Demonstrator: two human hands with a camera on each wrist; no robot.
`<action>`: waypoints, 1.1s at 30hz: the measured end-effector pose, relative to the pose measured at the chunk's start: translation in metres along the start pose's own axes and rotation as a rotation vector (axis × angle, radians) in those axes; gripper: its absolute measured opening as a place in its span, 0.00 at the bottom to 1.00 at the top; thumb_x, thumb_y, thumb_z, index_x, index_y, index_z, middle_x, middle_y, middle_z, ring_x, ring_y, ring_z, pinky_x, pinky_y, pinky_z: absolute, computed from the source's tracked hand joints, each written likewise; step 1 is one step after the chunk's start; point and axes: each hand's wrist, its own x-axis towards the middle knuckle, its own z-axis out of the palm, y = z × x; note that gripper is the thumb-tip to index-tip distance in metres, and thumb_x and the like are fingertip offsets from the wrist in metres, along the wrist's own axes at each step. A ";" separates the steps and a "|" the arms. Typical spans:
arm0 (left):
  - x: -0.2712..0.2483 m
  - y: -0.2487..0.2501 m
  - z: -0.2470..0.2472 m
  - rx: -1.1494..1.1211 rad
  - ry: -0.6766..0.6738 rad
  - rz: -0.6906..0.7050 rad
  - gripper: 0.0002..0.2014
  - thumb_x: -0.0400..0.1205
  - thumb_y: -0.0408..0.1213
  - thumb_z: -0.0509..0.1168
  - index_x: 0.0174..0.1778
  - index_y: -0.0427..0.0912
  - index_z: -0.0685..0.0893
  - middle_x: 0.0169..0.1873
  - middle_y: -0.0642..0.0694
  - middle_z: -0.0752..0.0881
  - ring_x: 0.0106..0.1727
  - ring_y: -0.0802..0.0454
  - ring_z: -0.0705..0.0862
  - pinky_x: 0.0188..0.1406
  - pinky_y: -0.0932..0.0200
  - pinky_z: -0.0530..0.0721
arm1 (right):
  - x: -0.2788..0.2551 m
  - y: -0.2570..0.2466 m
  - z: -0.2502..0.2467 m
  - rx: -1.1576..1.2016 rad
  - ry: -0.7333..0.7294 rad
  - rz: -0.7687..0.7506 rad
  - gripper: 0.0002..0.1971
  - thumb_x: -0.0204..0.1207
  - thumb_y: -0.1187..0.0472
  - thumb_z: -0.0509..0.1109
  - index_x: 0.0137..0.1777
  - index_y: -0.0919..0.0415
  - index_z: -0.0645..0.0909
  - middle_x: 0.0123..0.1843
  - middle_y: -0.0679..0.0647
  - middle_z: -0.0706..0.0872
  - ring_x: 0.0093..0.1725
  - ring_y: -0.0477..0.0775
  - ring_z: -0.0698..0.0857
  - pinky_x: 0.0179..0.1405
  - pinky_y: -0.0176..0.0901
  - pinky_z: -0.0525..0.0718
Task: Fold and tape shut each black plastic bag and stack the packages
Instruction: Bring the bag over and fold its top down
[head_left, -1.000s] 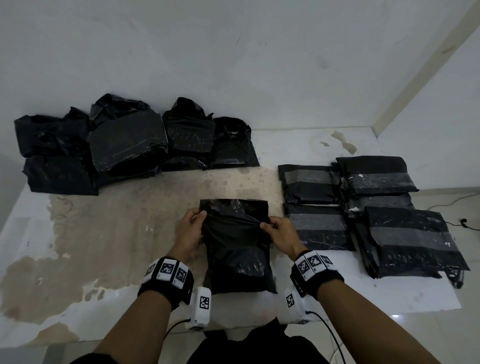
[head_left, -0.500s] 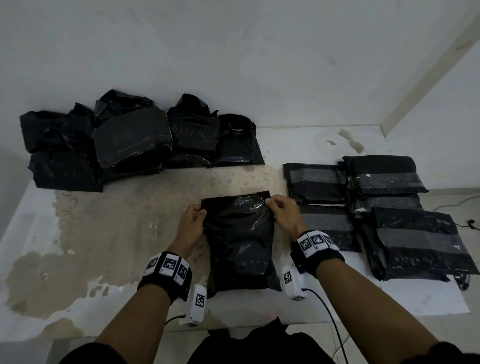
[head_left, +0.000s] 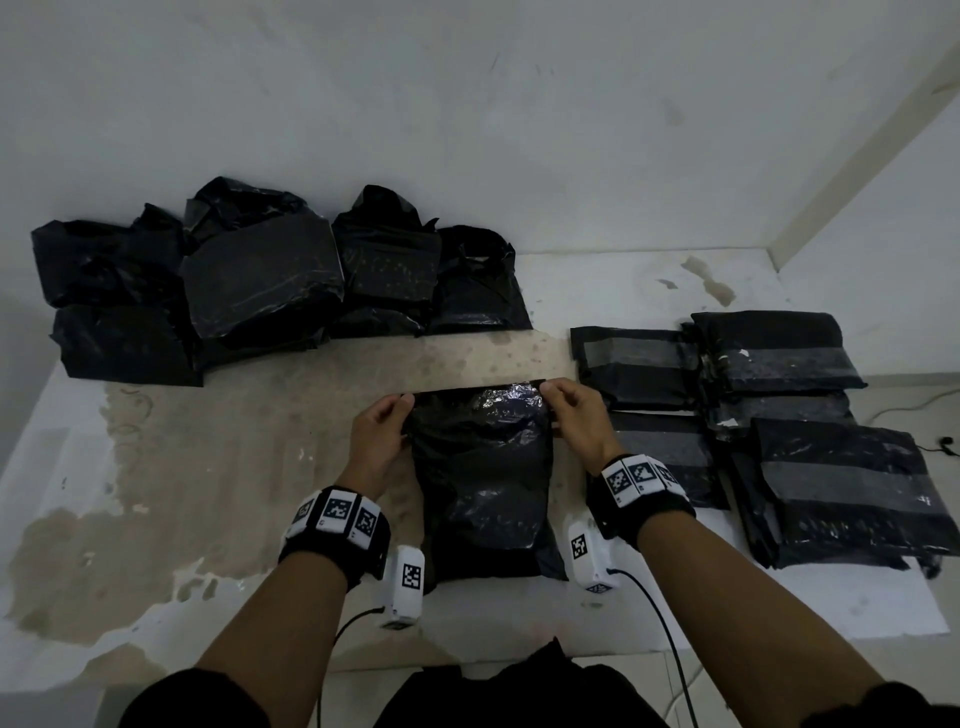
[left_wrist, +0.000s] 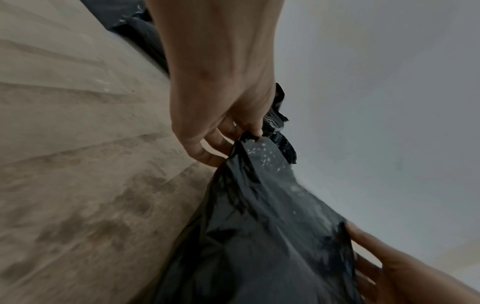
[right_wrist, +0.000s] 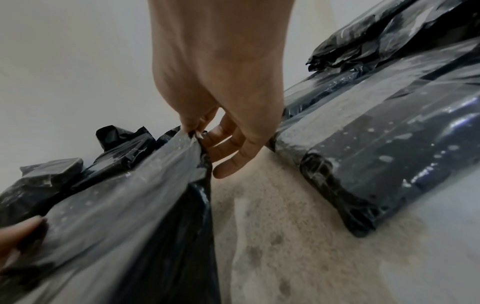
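Note:
A filled black plastic bag (head_left: 483, 478) lies on the table in front of me, its open end pointing away. My left hand (head_left: 382, 434) pinches the far left corner of the bag (left_wrist: 249, 185) between thumb and forefinger. My right hand (head_left: 574, 415) pinches the far right corner, and the bag's top flap (right_wrist: 145, 181) is stretched taut between both hands, lifted a little off the table. The other fingers of each hand hang loosely curled beside the plastic.
Several untaped black bags (head_left: 260, 280) are heaped at the back left against the wall. Several taped packages (head_left: 779, 415) lie stacked and overlapping at the right. The worn table (head_left: 208, 467) shows a bare brownish patch to the left of the bag.
Both hands have slid from the bag's sides up to its far corners, the right hand most. The crumpled top flap is now pulled flat and straight.

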 end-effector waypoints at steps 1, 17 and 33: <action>0.002 0.000 -0.001 -0.024 0.005 -0.021 0.08 0.87 0.36 0.67 0.55 0.38 0.89 0.45 0.45 0.91 0.45 0.53 0.88 0.39 0.65 0.87 | 0.001 0.001 -0.001 -0.002 0.011 -0.011 0.10 0.86 0.57 0.69 0.46 0.58 0.89 0.44 0.62 0.89 0.44 0.55 0.85 0.44 0.51 0.89; 0.010 -0.004 -0.017 0.386 -0.155 0.032 0.12 0.82 0.35 0.73 0.50 0.27 0.88 0.44 0.35 0.90 0.46 0.48 0.85 0.49 0.53 0.83 | -0.005 -0.001 0.001 -0.207 -0.037 0.086 0.19 0.80 0.64 0.76 0.30 0.56 0.74 0.26 0.48 0.72 0.29 0.45 0.70 0.31 0.30 0.70; -0.015 -0.004 -0.021 0.202 -0.238 -0.112 0.07 0.87 0.32 0.66 0.53 0.31 0.83 0.53 0.34 0.90 0.52 0.45 0.91 0.43 0.61 0.90 | -0.032 -0.005 -0.004 0.029 -0.053 0.242 0.16 0.85 0.69 0.68 0.36 0.60 0.71 0.37 0.63 0.85 0.23 0.51 0.81 0.24 0.42 0.82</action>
